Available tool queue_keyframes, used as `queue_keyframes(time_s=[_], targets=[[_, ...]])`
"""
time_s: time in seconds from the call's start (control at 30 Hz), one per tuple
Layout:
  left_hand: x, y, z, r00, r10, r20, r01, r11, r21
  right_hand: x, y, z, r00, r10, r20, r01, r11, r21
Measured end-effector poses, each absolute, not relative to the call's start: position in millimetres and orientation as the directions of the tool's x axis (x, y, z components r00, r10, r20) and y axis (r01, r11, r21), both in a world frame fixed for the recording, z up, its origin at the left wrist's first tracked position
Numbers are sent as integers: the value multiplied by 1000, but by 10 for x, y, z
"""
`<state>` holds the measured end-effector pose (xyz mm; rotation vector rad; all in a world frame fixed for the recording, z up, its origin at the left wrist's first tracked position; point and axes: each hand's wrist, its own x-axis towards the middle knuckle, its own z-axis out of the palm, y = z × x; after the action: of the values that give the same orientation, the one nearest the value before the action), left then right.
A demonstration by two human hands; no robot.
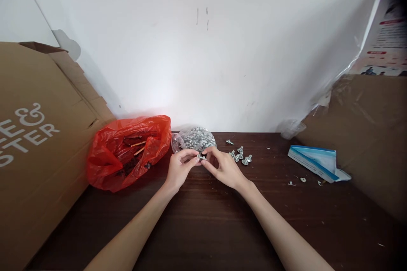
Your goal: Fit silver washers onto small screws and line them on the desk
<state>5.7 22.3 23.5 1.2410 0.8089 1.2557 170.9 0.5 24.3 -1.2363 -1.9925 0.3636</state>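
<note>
Between the fingertips of both hands is a small silver bolt, held just in front of the clear bag. My left hand pinches its left end, where a wider metal piece shows, perhaps a washer or nut. With thumb and finger, my right hand grips the other end. Fingertips hide part of the bolt. Behind the hands, a clear plastic bag is full of small metal parts. Several loose bolts with washers lie right of my right hand, and one bolt lies apart, farther back.
A red plastic bag with long bolts inside stands left. Beyond it rises a cardboard box. At right lie a blue and white packet and small white scraps on the dark table. A white wall closes the back.
</note>
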Motion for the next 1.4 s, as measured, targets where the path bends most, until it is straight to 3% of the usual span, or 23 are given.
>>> queue_keyframes(time_s=[0.37, 0.63, 0.93, 1.13, 1.4], targets=[[55, 210, 154, 290, 915, 280, -56, -276, 960, 1668, 54, 138, -237, 873, 426, 753, 442, -487], [87, 198, 180, 408, 912, 38, -181, 40, 983, 1692, 32, 170, -268, 845, 463, 760, 480, -437], [47, 211, 260, 371, 928, 26, -137, 27, 990, 1700, 13, 186, -318, 810, 493, 734, 540, -412], [41, 273, 208, 351, 922, 164, 0, -175, 985, 1699, 20, 186, -299, 812, 500, 717, 537, -443], [55, 243, 122, 301, 893, 336, 221, -408, 886, 1662, 37, 106, -350, 797, 492, 692, 574, -437]])
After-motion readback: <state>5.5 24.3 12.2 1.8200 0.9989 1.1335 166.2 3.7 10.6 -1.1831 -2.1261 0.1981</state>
